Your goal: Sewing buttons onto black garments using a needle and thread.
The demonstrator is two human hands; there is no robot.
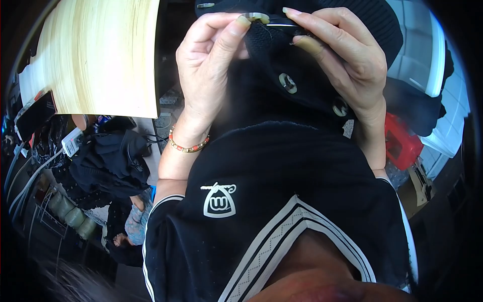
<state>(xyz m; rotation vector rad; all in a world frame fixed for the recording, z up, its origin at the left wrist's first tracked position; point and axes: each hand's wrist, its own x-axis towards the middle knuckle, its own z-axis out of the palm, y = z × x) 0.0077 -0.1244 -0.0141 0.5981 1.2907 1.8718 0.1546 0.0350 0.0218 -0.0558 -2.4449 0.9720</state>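
A black knit garment (266, 65) lies over my lap. At the top, my left hand (206, 65) pinches a pale, marbled button (257, 17) at its edge, thumb against fingers. Close beside it on the right, my right hand (352, 55) has thumb and fingers closed around a slim dark piece (279, 24) with a bright edge; its kind is not clear. A tan cover wraps one digit of that hand. Below the hands, two more buttons show on the knit: a pale ringed button (288, 83) and a darker button (340, 107).
A light wood-grain tabletop (105, 55) is at the left, with a phone (35, 116) by its near corner. Dark cloth (108, 161), cables and a white power strip (72, 141) lie below it. A red plastic object (402, 141) and a white surface (417, 45) are at the right. Another person's arm (136, 221) shows lower left.
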